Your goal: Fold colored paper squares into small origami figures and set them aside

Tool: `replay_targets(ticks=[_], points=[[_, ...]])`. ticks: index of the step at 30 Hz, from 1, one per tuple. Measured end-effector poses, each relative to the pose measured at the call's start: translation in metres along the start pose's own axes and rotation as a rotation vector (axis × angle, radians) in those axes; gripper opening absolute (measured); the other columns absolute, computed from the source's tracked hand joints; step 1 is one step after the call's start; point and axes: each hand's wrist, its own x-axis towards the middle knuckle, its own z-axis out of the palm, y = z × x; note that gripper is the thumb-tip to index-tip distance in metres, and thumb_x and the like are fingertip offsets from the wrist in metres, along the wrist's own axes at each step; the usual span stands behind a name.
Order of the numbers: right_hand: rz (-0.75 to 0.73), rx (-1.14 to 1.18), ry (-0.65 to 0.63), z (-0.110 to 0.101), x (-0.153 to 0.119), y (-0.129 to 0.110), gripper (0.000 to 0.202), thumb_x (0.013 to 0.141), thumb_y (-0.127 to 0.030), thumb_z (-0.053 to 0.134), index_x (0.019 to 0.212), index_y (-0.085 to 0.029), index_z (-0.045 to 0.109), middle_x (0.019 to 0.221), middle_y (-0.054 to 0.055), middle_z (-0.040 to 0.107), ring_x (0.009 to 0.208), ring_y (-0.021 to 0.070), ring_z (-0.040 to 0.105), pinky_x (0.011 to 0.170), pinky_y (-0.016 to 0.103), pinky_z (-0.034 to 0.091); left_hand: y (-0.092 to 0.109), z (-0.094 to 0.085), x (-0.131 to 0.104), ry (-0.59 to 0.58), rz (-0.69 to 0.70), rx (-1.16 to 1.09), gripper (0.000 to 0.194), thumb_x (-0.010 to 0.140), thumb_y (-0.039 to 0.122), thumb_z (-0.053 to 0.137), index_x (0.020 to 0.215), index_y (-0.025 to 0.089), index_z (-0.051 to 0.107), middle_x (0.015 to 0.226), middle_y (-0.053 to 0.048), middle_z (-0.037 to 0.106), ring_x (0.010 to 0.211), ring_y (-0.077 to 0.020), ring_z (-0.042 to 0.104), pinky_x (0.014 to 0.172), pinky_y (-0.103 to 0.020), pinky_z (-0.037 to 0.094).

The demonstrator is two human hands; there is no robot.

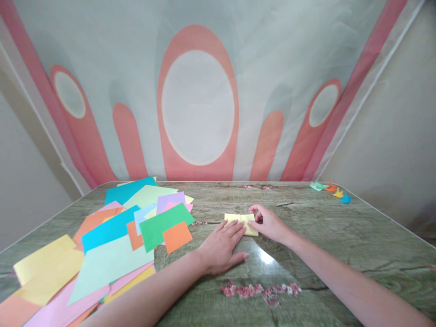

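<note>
Beneath the flattened left hand, pressing a folded pale-yellow paper rectangle. With curled right hand, touching its edge; unclear if gripping.

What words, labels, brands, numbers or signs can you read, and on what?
None can be read.
The yellow paper, where uncovered, and the coloured sheets show no writing; the tabletop has pink flower patterns, the backdrop plain shapes.
The small paper shapes at far right are too small to check.

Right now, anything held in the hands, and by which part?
Yellow paper: the left hand lies flat on it, not gripping. The right hand has thumb and fingers at its right edge; can't tell if pinched.
</note>
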Motion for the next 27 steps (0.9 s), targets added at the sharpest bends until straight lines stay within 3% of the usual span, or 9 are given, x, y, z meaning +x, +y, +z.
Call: replay_targets(ticks=[5,27], points=[[-0.067,0.003,0.008,0.0008,0.0023,0.0095,0.025,0.074,-0.028,0.059,0.097,-0.018,0.061,0.096,0.006,0.055,0.077,0.0151,0.054,0.07,0.029,0.046,0.0004,0.0003,0.0005,0.0,-0.009,-0.02,0.063,0.088,0.054,0.028,0.138,0.016,0.024,0.143,-0.01,0.029,0.132,-0.0244,0.023,0.109,-0.041,0.014],[-0.08,0.005,-0.001,-0.0001,0.0032,0.0085,0.014,0.075,-0.029,0.061,0.084,-0.019,0.063,0.088,0.004,0.054,0.078,0.0163,0.052,0.073,0.03,0.043,0.0013,-0.0006,0.0005,0.018,-0.031,-0.043,0.061,0.087,0.053,0.033,0.136,0.016,0.03,0.142,-0.012,0.031,0.13,-0.0255,0.026,0.108,-0.041,0.021]])
